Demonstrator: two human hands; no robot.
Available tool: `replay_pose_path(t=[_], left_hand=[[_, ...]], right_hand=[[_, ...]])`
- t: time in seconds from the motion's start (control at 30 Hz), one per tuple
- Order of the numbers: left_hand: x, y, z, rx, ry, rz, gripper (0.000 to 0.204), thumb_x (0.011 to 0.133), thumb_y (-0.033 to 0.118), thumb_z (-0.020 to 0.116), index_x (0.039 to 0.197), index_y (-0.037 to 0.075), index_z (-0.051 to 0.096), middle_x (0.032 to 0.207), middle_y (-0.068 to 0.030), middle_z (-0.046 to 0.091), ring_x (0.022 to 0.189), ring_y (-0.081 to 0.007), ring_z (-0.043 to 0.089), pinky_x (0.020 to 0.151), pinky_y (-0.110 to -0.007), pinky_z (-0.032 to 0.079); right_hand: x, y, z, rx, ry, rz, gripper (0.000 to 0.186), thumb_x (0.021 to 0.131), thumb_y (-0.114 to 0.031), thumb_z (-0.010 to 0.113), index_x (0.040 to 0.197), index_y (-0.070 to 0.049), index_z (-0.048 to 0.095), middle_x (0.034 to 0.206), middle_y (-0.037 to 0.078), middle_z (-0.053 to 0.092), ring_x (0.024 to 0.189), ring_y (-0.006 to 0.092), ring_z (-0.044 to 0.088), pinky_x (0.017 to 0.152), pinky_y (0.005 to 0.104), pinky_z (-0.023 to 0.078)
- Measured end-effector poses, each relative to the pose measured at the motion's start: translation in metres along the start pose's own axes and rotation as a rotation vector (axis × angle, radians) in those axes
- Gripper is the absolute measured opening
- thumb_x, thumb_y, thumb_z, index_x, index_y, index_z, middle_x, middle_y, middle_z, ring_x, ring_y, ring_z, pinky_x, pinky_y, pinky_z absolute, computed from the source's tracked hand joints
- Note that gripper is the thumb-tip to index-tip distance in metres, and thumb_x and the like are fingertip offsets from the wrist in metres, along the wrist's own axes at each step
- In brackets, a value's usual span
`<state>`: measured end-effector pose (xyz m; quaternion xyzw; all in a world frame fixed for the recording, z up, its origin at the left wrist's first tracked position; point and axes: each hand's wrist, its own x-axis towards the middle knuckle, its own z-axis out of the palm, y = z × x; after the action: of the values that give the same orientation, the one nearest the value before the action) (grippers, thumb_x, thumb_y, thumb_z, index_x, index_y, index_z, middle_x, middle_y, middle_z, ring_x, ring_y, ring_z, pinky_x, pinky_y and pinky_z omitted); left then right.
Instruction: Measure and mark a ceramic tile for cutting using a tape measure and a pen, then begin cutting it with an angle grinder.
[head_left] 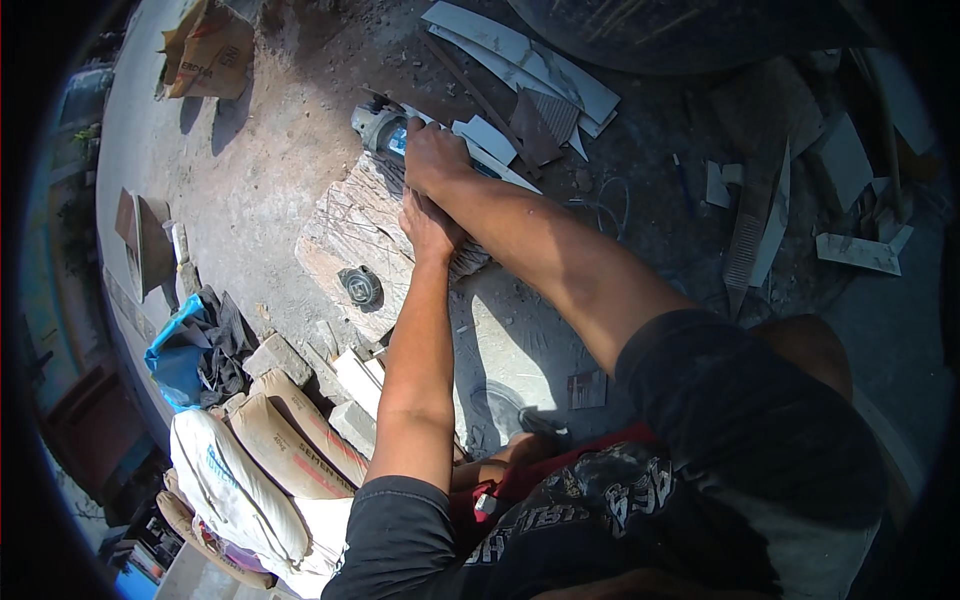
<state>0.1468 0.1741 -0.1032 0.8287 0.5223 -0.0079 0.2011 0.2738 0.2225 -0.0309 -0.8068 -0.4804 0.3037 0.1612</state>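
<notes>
An angle grinder [378, 130] with a grey metal head and a bluish body lies over the far end of a pale, scored slab [335, 235]. My right hand [437, 155] is closed around its body. Just nearer, under the right wrist, is my left hand [430, 228], its fingers curled and partly hidden; what they grip cannot be made out. White tile pieces [487, 138] lie just right of the grinder. On the slab, left of my left forearm, sits a round dark object [360, 287], perhaps a tape measure.
Long tile offcuts [530, 68] lie beyond the grinder, with more broken pieces [858, 252] to the right. Filled sacks [290, 430] and a blue plastic bag [178, 350] are at the lower left. A brown paper sack [210, 62] stands at the far left, a bucket [150, 240] nearer.
</notes>
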Motion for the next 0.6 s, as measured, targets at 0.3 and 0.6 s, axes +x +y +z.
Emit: replay_pose_path(t=[0.3,0.6], left_hand=[[-0.0008,-0.0025,0.0036,0.0,0.019,0.03,0.101,0.078,0.054,0.069,0.154,0.008,0.021,0.156,-0.0152,0.029,0.148,-0.0379,0.017,0.112,-0.057,0.02],[0.0005,-0.0013,0.0024,0.016,-0.025,0.004,0.1,0.077,0.054,0.069,0.154,0.009,0.022,0.157,-0.0149,0.028,0.148,-0.0373,0.016,0.113,-0.056,0.019]], right_hand=[[0.0006,0.0017,0.002,0.002,-0.004,0.004,0.065,0.071,-0.021,0.082,0.122,0.003,0.049,0.112,0.023,0.063,0.103,0.0354,0.067,0.086,0.0417,0.056],[-0.0025,0.0019,0.0023,-0.012,-0.006,0.004,0.065,0.073,-0.022,0.081,0.122,0.004,0.048,0.114,0.025,0.063,0.104,0.0357,0.067,0.087,0.0409,0.056]])
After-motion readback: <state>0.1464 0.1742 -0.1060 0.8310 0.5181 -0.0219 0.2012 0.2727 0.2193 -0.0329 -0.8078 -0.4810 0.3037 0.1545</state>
